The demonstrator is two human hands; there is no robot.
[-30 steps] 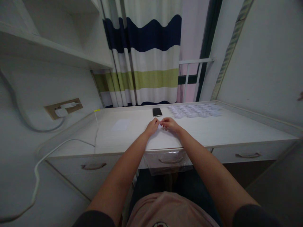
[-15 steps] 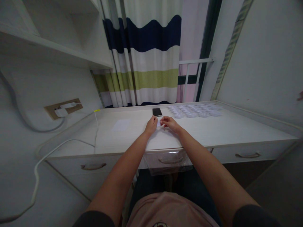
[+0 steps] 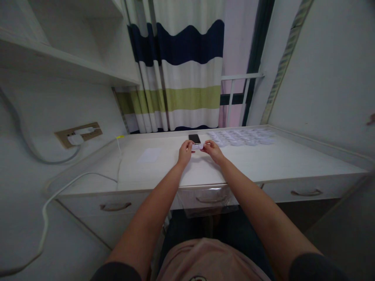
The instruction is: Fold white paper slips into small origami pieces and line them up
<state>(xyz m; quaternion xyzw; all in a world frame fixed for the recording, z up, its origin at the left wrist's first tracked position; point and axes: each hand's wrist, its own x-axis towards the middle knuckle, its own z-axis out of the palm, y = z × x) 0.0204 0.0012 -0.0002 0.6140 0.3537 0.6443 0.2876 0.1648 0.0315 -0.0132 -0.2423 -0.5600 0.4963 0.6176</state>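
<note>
Between my hands, just above the desk, is a small white piece of paper [image 3: 197, 147], seemingly folded or curved. My left hand [image 3: 185, 152] pinches its left end, and my right hand [image 3: 213, 151] pinches the right end. Just beyond the paper lies a black phone [image 3: 194, 139]. To the left a flat stack or sheet of white paper [image 3: 149, 155] rests on the desk. At the back right, several small whitish folded pieces [image 3: 240, 137] sit in rows; their exact kind is too small to make out.
The white desk [image 3: 281, 160] meets a striped curtain [image 3: 190, 74] behind. A white cable [image 3: 84, 174] crosses its left end near a wall socket [image 3: 79, 134]. Clear plastic [image 3: 205, 199] hangs over the middle drawer at the front edge. A shelf [image 3: 88, 66] juts out upper left.
My hands have lifted slightly and turned. The white paper, mostly hidden between my fingers before, now shows stretched between both hands.
</note>
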